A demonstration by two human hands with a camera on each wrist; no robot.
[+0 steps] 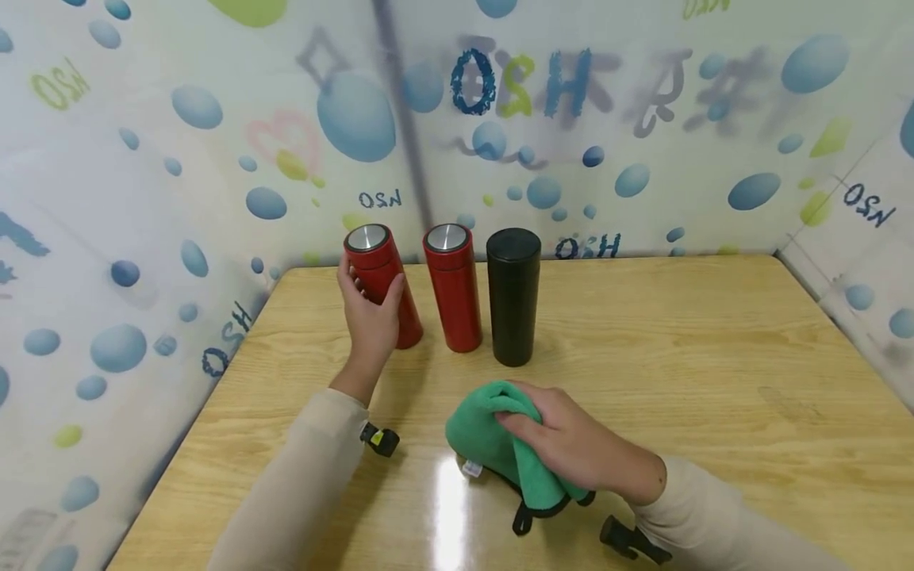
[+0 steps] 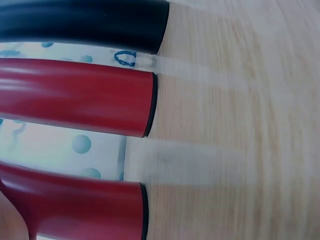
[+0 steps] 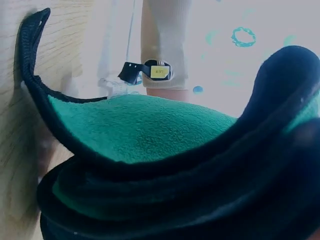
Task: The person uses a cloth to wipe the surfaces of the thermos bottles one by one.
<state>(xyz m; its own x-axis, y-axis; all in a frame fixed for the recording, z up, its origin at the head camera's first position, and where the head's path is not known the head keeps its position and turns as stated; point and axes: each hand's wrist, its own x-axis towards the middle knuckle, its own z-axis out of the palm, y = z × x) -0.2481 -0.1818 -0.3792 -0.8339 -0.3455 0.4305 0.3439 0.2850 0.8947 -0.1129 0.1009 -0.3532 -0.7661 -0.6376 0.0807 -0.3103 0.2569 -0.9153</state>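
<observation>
My left hand point(image 1: 373, 329) grips the leftmost red thermos bottle point(image 1: 378, 277), thumb on its right side and fingers on its left; it stands on the table. A second red thermos bottle point(image 1: 457, 301), also with a silver-topped lid, stands just right of it. A black thermos bottle point(image 1: 514, 305) stands right of that. In front of them, my right hand point(image 1: 574, 440) holds a bunched green cloth point(image 1: 485, 432) with black edging, a small loop and a white tag. Folds of that cloth point(image 3: 150, 130) fill much of the right wrist view and hide the fingers there.
The wooden table point(image 1: 678, 341) reaches back to a patterned curtain point(image 1: 543, 135) with blue bubbles and lettering, which also hangs on the left and right. Each sleeve has a small black camera mount at the wrist. A bright light reflection lies on the table's near part.
</observation>
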